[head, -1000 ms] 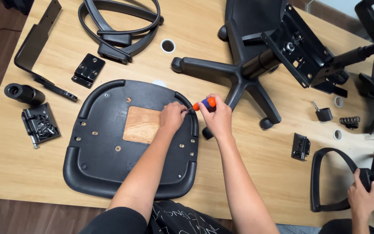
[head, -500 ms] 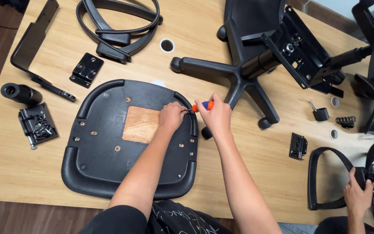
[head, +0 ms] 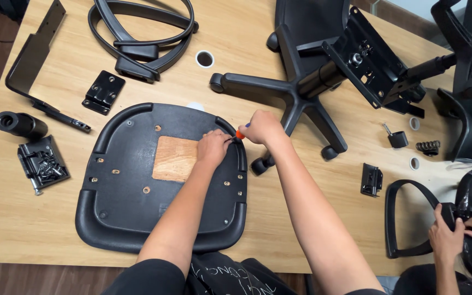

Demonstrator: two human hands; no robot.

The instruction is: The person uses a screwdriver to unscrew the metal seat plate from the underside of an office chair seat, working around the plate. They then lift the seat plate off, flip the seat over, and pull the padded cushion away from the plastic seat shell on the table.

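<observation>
Pale wooden table (head: 312, 218) carries a black plastic chair seat pan (head: 162, 180), underside up, near its front edge. Right hand (head: 261, 127) grips an orange-handled screwdriver (head: 240, 133) (shaft pointing left) at the pan's right rim; left hand (head: 214, 147) pinches there, fingers curled.

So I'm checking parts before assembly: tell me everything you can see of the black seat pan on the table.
The seat pan lies underside up on the wooden table, near its front edge. It looks like black moulded plastic, rounded, with a raised rim. A bare wood panel shows in a square opening at its middle, and small screw holes dot the surface. The left hand rests on its right upper part; the right hand holds an orange-handled tool at that rim.
</observation>
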